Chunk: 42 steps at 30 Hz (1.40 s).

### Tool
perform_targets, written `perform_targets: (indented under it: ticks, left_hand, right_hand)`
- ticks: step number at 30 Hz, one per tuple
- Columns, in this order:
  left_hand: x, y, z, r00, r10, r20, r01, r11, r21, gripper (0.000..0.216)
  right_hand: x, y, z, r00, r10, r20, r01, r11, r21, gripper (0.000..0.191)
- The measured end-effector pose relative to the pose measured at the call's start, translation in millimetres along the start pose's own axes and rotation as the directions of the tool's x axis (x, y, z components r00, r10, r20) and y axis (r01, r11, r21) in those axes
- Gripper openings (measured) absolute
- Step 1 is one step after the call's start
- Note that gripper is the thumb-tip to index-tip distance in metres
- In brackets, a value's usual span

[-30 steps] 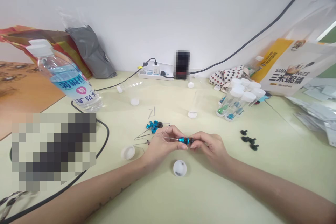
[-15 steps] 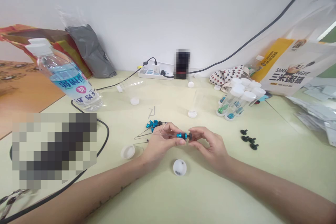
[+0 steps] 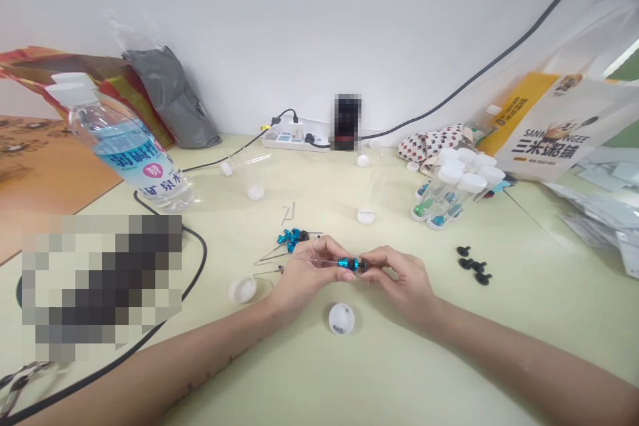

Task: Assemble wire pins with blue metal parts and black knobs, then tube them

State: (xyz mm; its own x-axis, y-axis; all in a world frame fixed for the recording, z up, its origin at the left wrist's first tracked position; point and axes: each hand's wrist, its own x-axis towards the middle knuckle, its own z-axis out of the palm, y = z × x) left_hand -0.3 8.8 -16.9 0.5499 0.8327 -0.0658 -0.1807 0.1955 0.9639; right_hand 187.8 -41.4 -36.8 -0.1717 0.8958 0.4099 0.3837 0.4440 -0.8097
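Note:
My left hand (image 3: 312,273) pinches a small shiny blue cylindrical part (image 3: 346,263) between thumb and fingers. A thin metal rod runs from the part's left end back across that hand. My right hand (image 3: 399,276) is closed with its fingertips on a black disc-headed piece (image 3: 364,266), which meets the right end of the blue part. Just behind my left hand lies a pile of blue parts (image 3: 289,237), with thin bent metal rods (image 3: 274,255) beside it. Below my hands, a white round cap (image 3: 341,318) contains tiny dark bits.
Several black disc-headed pieces (image 3: 474,265) lie to the right. Clear tubes with white caps (image 3: 472,182) stand behind them. Another white cap (image 3: 243,289) sits left of my hands. A water bottle (image 3: 134,153) and a black cable (image 3: 204,259) occupy the left side; a power strip (image 3: 279,141) lies against the wall.
The blue part has shifted slightly right and down. My right fingers have closed in more tightly around the black piece at its end.

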Motion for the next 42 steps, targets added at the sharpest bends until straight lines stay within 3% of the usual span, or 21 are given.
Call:
perform_targets:
  ticks: [42]
  left_hand:
    - [-1.2, 2.0, 1.4, 1.0, -0.001, -0.017, 0.002, 0.999, 0.042, 0.02]
  right_hand:
    - [1.8, -4.0, -2.1, 0.993, 0.101, 0.058, -0.101, 0.995, 0.001, 0.014]
